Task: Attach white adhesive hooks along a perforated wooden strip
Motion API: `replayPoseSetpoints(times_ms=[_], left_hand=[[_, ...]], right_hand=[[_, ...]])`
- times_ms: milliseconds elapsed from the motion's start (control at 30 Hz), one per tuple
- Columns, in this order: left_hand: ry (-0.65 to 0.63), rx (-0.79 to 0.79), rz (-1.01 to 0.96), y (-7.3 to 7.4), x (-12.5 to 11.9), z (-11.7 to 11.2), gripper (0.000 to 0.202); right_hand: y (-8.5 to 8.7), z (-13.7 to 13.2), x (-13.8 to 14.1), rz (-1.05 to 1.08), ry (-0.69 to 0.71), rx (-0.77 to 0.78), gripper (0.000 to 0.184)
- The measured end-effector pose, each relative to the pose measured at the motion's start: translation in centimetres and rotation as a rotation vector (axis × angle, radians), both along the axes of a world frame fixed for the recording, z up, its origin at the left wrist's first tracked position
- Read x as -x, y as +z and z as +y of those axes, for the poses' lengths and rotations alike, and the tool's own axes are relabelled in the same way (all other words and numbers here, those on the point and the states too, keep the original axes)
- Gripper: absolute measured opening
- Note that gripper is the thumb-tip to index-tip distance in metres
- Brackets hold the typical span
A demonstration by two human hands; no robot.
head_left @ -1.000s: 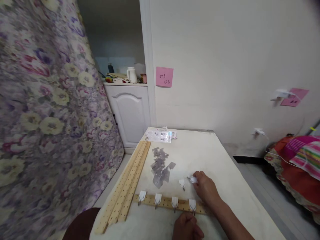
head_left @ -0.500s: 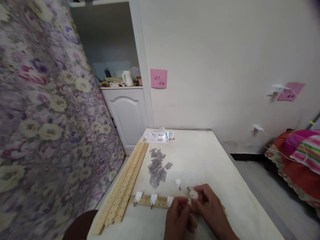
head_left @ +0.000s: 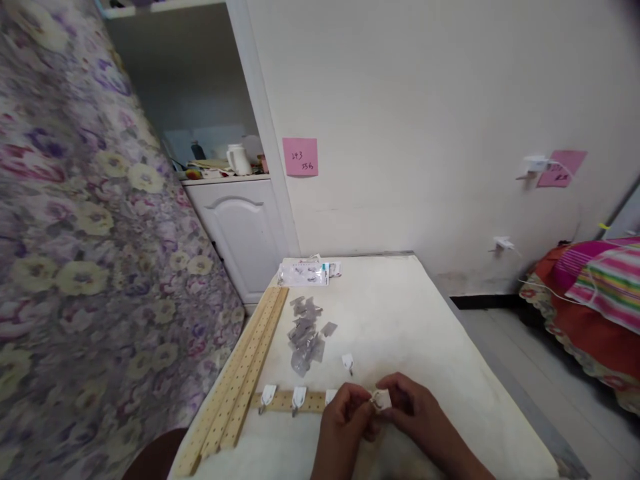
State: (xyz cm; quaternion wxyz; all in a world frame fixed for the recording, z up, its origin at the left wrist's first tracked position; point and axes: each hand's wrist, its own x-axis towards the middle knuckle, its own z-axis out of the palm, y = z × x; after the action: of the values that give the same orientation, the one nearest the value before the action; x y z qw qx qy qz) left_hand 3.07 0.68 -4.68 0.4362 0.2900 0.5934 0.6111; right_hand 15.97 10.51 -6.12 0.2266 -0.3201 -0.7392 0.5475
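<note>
Above the near part of the table, a white hook with a metal end is between my two hands. My right hand pinches its white plate from the right, thumb and forefinger closed. The fingers of my left hand are closed at the hook's metal end. Below and behind the hands lies a perforated wooden strip, its right part covered by them. White hooks sit along it, including one at the left and one beside it; a third is partly hidden by my left hand. Another loose hook lies beyond the hands.
Long perforated wooden strips lie along the table's left side. A heap of small clear plastic packets is mid-table. Flat packaging lies at the back. The white table meets the wall; a floral curtain hangs at left.
The hook has turned in my fingers, its metal end now pointing left toward my left hand. My left fingers have closed in on it. The whole view has shifted slightly.
</note>
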Motion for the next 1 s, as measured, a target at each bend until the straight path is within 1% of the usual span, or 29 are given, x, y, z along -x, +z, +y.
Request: replayPoseSetpoints(times_ms=[100,167,267,367,433,533,633,733,867,1000], left_hand=[[-0.005,0.005,-0.059,-0.7,-0.7,0.1,0.026],[-0.013,0.024,-0.129,-1.7,-1.3,0.2,0.031],[-0.004,0.086,-0.323,-3.5,-2.5,0.3,0.043],[-0.022,0.146,-0.520,-4.7,-3.7,0.1,0.043],[-0.048,0.173,-0.601,-4.9,-4.4,0.1,0.038],[-0.057,0.192,-0.686,-4.6,-5.0,0.5,0.031],[-0.033,0.209,-0.725,-4.6,-5.5,1.3,0.024],[0.004,0.230,-0.729,-5.0,-5.9,2.0,0.017],[0.082,0.284,-0.759,-5.1,-6.0,2.5,0.014],[0.096,0.322,-0.804,-4.6,-6.1,2.8,0.019]], right_hand=[[-0.2,0.6,-0.5,0.069,0.064,0.110,0.024],[-0.1,0.9,-1.0,0.113,0.103,0.156,0.023],[0.4,1.1,-1.6,0.109,0.092,0.127,0.021],[0.5,1.4,-2.1,0.053,0.079,0.052,0.017],[0.3,1.7,-2.3,0.016,0.082,0.009,0.014],[-0.4,2.1,-2.4,-0.048,0.058,-0.065,0.015],[-1.1,2.4,-2.2,-0.110,0.037,-0.138,0.017],[-1.6,2.6,-1.9,-0.157,0.014,-0.211,0.020],[-2.2,2.7,-1.5,-0.177,-0.018,-0.275,0.021],[-2.5,2.7,-1.0,-0.209,-0.039,-0.305,0.022]])
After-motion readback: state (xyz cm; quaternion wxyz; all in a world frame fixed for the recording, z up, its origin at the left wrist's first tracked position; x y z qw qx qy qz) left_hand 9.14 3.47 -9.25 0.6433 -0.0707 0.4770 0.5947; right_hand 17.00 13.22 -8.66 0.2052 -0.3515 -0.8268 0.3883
